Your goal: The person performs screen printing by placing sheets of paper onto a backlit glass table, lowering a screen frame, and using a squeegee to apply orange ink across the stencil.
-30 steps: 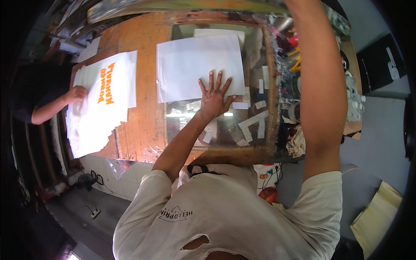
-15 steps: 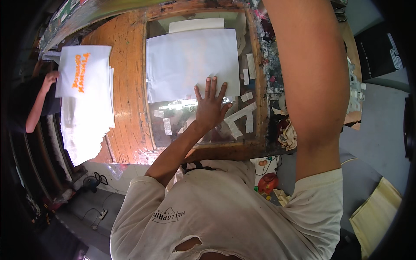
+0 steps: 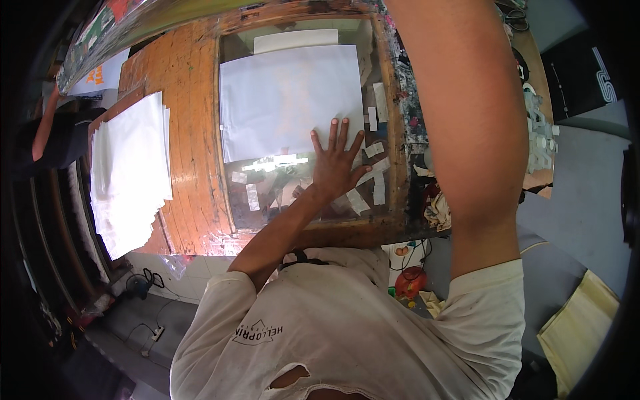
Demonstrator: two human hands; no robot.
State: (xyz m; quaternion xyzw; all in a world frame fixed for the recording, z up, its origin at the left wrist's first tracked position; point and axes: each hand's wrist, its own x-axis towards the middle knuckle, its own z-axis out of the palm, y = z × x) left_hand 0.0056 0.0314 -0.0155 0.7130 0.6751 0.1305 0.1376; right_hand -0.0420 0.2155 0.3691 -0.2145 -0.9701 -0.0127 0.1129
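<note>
My left hand (image 3: pixel 338 163) lies flat, fingers spread and palm down. Its fingertips rest on the lower right corner of a large white sheet (image 3: pixel 290 100), and the palm is over the glass panel (image 3: pixel 280 193) below. Faint orange marks show through the sheet. From behind its far edge a white strip (image 3: pixel 297 41) sticks out. My right arm (image 3: pixel 467 120) is stretched up past the top edge of the view, so my right hand is out of sight.
A wooden frame (image 3: pixel 225 167) borders the glass, which bears several tape pieces. To the left lies a stack of white sheets (image 3: pixel 130 173). At far left, a co-worker's arm (image 3: pixel 45 127) is near a sheet with orange lettering (image 3: pixel 100 77). Bottles (image 3: pixel 541 140) stand at right.
The co-worker has carried the orange-lettered sheet off the stack, toward the far left corner. My left hand stays flat on the white sheet, slightly farther right on it.
</note>
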